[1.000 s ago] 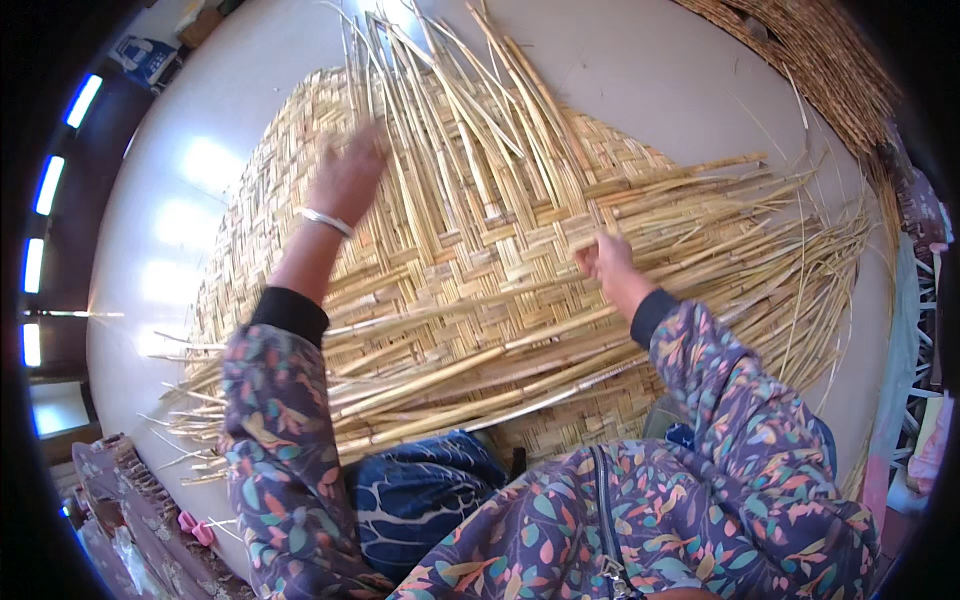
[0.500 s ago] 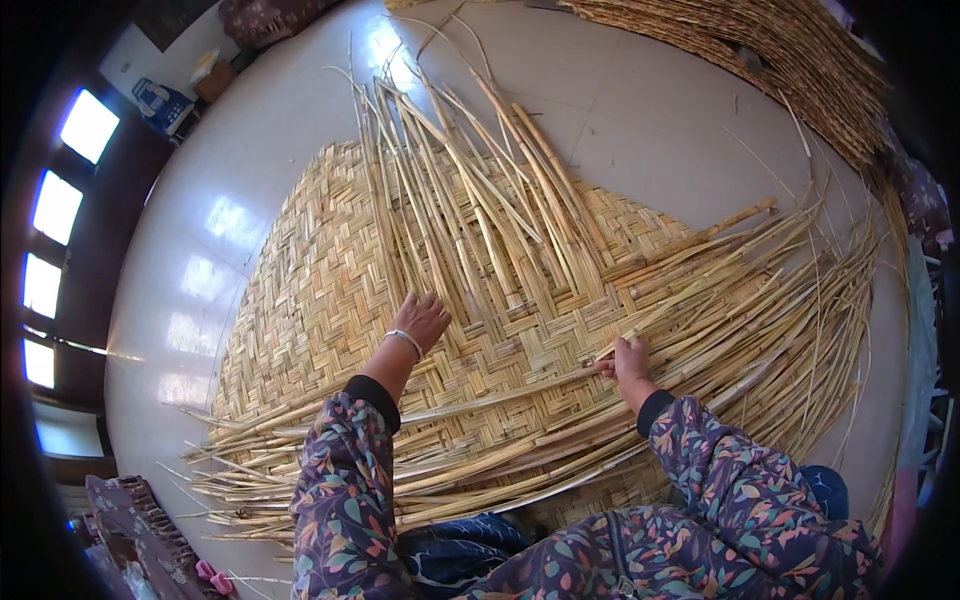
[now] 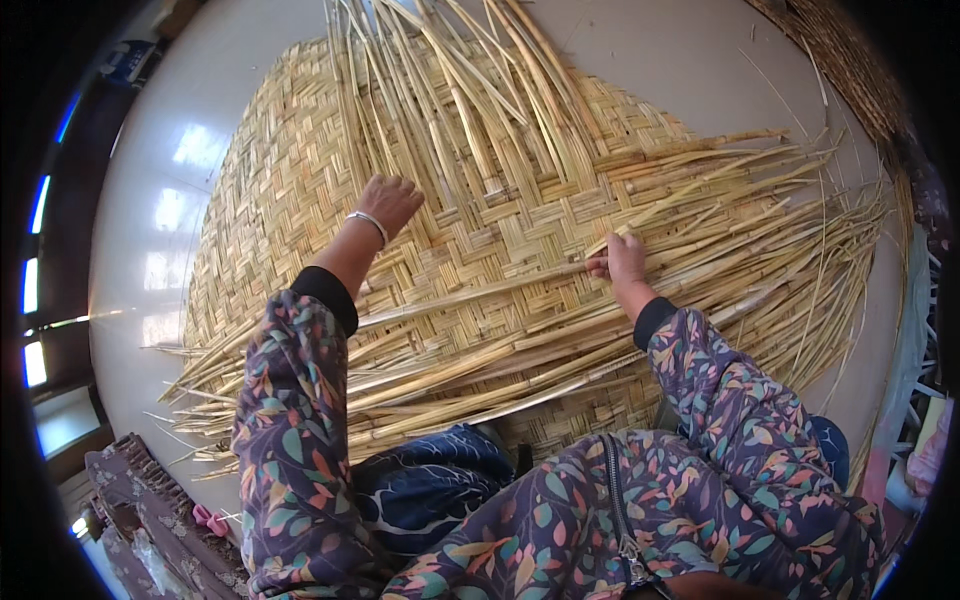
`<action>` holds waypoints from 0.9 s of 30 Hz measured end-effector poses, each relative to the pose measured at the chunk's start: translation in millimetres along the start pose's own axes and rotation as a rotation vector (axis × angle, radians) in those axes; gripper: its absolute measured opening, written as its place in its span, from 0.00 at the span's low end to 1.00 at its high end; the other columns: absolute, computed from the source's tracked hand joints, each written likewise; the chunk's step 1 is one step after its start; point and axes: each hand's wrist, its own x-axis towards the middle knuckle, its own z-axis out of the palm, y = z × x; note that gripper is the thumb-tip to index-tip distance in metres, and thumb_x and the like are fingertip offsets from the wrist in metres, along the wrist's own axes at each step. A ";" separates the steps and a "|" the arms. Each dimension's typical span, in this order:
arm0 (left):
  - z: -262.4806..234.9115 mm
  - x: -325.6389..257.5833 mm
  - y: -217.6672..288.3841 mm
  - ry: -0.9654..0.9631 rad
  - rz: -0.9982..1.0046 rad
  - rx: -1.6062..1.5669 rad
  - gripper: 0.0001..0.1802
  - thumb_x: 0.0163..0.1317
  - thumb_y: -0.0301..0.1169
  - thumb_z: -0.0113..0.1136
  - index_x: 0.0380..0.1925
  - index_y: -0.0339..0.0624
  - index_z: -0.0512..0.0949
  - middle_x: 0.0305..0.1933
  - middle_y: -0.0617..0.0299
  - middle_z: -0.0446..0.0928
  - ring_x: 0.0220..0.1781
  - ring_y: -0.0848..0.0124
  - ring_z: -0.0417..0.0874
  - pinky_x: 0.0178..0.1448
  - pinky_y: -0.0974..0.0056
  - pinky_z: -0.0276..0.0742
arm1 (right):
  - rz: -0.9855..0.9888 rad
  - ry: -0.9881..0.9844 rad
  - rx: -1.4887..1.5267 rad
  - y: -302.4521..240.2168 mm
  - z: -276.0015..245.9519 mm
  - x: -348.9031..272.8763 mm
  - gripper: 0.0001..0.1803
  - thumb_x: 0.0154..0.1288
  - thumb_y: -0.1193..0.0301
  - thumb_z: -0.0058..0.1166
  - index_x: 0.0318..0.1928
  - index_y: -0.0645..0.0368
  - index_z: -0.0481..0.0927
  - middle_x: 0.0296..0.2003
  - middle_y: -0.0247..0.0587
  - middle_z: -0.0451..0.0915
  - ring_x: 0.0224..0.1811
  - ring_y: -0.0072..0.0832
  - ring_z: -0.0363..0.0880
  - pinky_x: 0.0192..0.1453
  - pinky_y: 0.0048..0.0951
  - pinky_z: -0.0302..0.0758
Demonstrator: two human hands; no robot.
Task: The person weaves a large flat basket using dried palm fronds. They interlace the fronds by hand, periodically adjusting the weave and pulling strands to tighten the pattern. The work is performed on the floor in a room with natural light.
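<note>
Straw-coloured mat of flat reeds woven in a herringbone pattern (image 3: pixel 265 180) lay on the floor before the person, under both hands. Right hand (image 3: pixel 622 262): thumb and fingertips pinched together on a long, slender, pale-yellow reed (image 3: pixel 480 293), which ran leftward from the pinch across the weave. Left hand (image 3: pixel 390 203): back of the hand up, fingers bent, side by side and pointing away from the body, over the left edge of a fan of long, split yellow reeds (image 3: pixel 470 110); fingertips hidden, so could not tell whether they gripped anything.

Left wrist, ringed by a thin, pale, rigid bangle (image 3: pixel 374 226), was nearly in line with its forearm, which slanted up and rightward. Right forearm slanted up and leftward, its hand nearer the body than the left. Hands were well apart. Both sleeves ended in black ribbed cuffs (image 3: pixel 325 295) on a dark purple jacket with multicoloured leaf print (image 3: pixel 290 400).

Farther out, loose yellow reeds (image 3: pixel 780 240) spread past the mat's right side, over glossy grey flooring (image 3: pixel 640 60). Brown bundled stalks (image 3: pixel 850 80) lay at upper right.
</note>
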 end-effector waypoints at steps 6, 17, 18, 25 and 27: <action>1.6 0.7 -4.8 0.038 0.043 0.025 0.17 0.56 0.28 0.50 0.47 0.50 0.71 0.53 0.62 0.69 0.63 0.66 0.64 0.60 0.57 0.62 | 0.022 -0.010 -0.019 -13.8 1.6 -11.9 0.15 0.63 0.65 0.44 0.38 0.66 0.65 0.21 0.46 0.76 0.17 0.32 0.80 0.13 0.24 0.73; 11.1 6.1 -10.2 0.082 0.020 0.045 0.19 0.55 0.28 0.52 0.50 0.50 0.70 0.55 0.62 0.68 0.64 0.67 0.63 0.65 0.54 0.57 | 0.014 -0.022 -0.025 -15.0 1.7 -15.0 0.14 0.63 0.65 0.43 0.37 0.67 0.65 0.21 0.46 0.76 0.17 0.31 0.79 0.13 0.24 0.73; 6.8 8.6 -10.0 0.055 0.030 0.062 0.17 0.56 0.29 0.52 0.48 0.50 0.71 0.53 0.63 0.69 0.62 0.67 0.65 0.63 0.56 0.58 | 0.012 -0.017 -0.035 -15.5 2.0 -15.5 0.14 0.63 0.65 0.43 0.36 0.67 0.65 0.21 0.45 0.76 0.17 0.31 0.79 0.13 0.24 0.73; -1.5 22.0 -7.7 -0.082 0.063 0.122 0.09 0.54 0.30 0.52 0.36 0.50 0.77 0.37 0.66 0.76 0.52 0.69 0.72 0.59 0.56 0.60 | 0.032 -0.018 -0.057 -14.3 2.7 -13.8 0.14 0.64 0.62 0.43 0.38 0.63 0.65 0.22 0.42 0.75 0.18 0.28 0.78 0.15 0.24 0.73; -7.1 22.8 -1.5 -0.131 0.077 0.131 0.07 0.54 0.30 0.53 0.32 0.51 0.79 0.35 0.66 0.77 0.51 0.69 0.73 0.59 0.56 0.59 | 0.040 -0.019 -0.056 -14.7 2.9 -14.2 0.14 0.64 0.63 0.43 0.37 0.63 0.65 0.22 0.42 0.75 0.18 0.28 0.78 0.15 0.24 0.73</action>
